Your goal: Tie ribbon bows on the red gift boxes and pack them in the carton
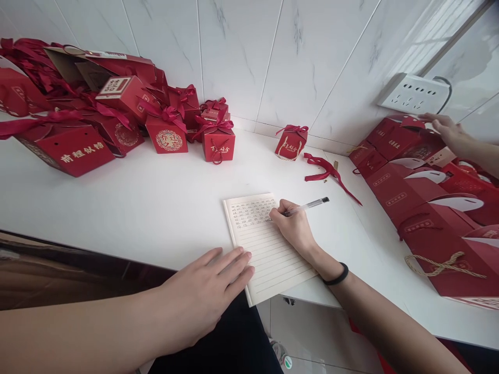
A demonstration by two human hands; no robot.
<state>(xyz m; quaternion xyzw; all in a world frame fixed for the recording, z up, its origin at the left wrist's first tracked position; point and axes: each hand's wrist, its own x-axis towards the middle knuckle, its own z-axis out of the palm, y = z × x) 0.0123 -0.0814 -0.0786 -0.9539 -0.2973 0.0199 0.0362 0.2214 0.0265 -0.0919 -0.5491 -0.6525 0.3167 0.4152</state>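
A lined notebook (pixel 278 270) lies open on the white table, its front corner jutting past the edge. Rows of small handwriting fill its upper part. My left hand (pixel 212 291) rests flat on the notebook's left edge, fingers stretched out. In my right hand (pixel 294 226) is a pen (pixel 312 204), pinched between the fingers, its black end pointing up and right. The pen's tip is hidden by my fingers, near the last written row. A black band circles my right wrist.
Red gift boxes (pixel 89 150) crowd the table's left, with a small red box (pixel 291 143) and loose ribbon (pixel 331 174) behind the notebook. Larger red boxes (pixel 421 218) line the right, where another person's hand (pixel 448 132) reaches in. A power strip (pixel 415 94) leans against the tiled wall.
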